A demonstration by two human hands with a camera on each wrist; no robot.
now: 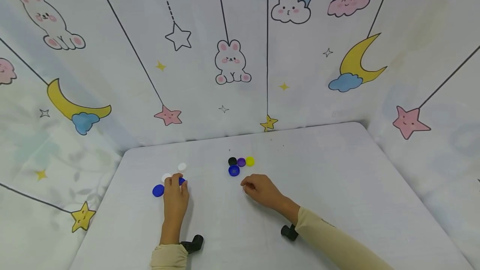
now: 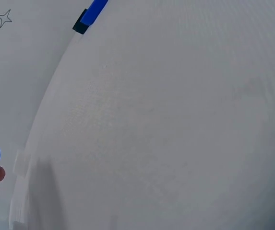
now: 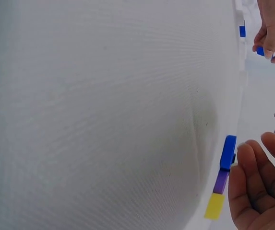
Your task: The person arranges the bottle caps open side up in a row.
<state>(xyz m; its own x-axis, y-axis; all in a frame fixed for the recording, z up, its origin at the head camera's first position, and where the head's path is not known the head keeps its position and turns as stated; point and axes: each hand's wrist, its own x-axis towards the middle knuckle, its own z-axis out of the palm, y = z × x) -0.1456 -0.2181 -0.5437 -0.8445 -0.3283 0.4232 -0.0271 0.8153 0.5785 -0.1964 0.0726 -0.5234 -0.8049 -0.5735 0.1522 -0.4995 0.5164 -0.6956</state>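
My left hand [image 1: 176, 198] pinches a small blue cap [image 1: 181, 181] between thumb and fingers, raised off the table in the left wrist view. Around it lie another blue cap [image 1: 158, 191] and two white caps, one [image 1: 166, 177] partly behind the fingers and one [image 1: 182, 166] farther back. My right hand [image 1: 263, 190] is loosely curled, holding nothing, just above the table. Near its fingertips sits a cluster: a blue cap [image 1: 234, 171] in front, with black [image 1: 232, 161], purple [image 1: 241, 162] and yellow [image 1: 250, 161] caps in a row behind.
A white cloth-covered table [image 1: 330, 170] stretches out under both hands. Behind it hangs a white backdrop [image 1: 202, 95] printed with rabbits, stars and moons. A black wrist mount [image 1: 193, 243] sits on the left wrist and another [image 1: 289, 233] on the right.
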